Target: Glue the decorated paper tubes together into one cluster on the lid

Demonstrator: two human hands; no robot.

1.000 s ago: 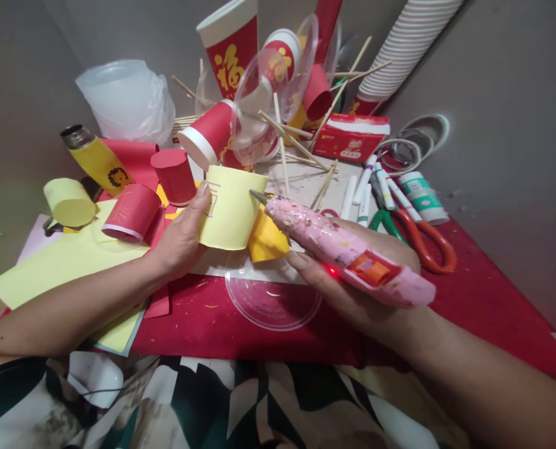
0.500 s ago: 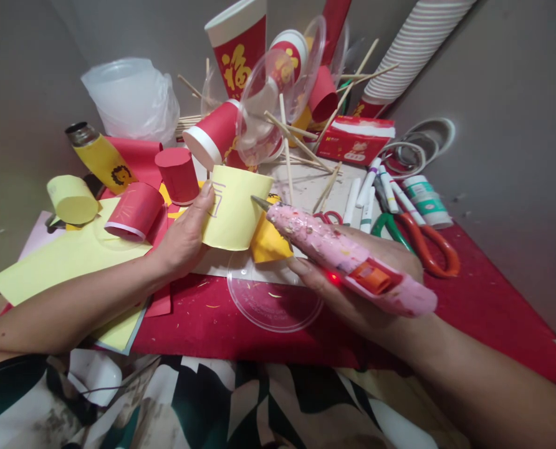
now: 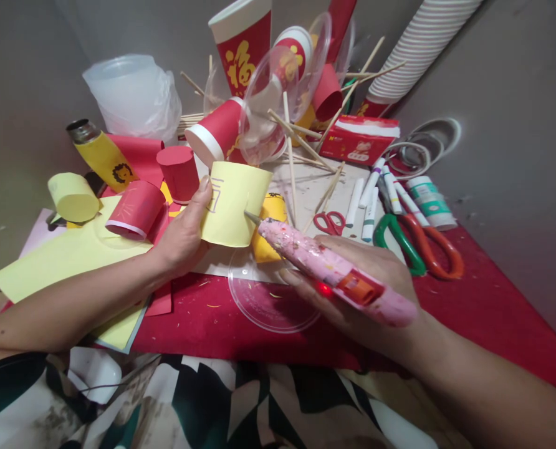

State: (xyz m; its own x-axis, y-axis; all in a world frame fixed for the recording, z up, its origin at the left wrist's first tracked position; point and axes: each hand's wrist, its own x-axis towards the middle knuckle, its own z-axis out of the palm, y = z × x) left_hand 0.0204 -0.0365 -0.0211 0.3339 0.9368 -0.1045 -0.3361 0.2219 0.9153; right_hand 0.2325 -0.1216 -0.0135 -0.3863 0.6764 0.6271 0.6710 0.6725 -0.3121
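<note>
My left hand (image 3: 187,240) holds a pale yellow paper cup (image 3: 231,209) by its left side, thumb on the front, other fingers behind it out of sight. Purple pen lines mark the cup's left part. In my right hand (image 3: 366,274) is a pink glue gun (image 3: 325,255) with an orange switch and a glowing red light. Its metal nozzle points left and meets the lower right of the cup, touching or very close. Behind the nozzle stands a yellow piece (image 3: 266,243), partly covered. Below lies a clear round plastic lid (image 3: 273,312) on the red cloth.
Red paper cups (image 3: 135,209), a yellow flask (image 3: 103,162) and coloured paper (image 3: 72,255) lie left. At the back are a heap of wooden sticks (image 3: 301,146) and patterned cups (image 3: 243,56). Markers (image 3: 371,187), red scissors (image 3: 329,222) and larger scissors (image 3: 444,255) sit right.
The glue gun's tip has moved left and down along the cup's side. The cup has turned slightly, showing more of the purple lines. Both hands keep their hold.
</note>
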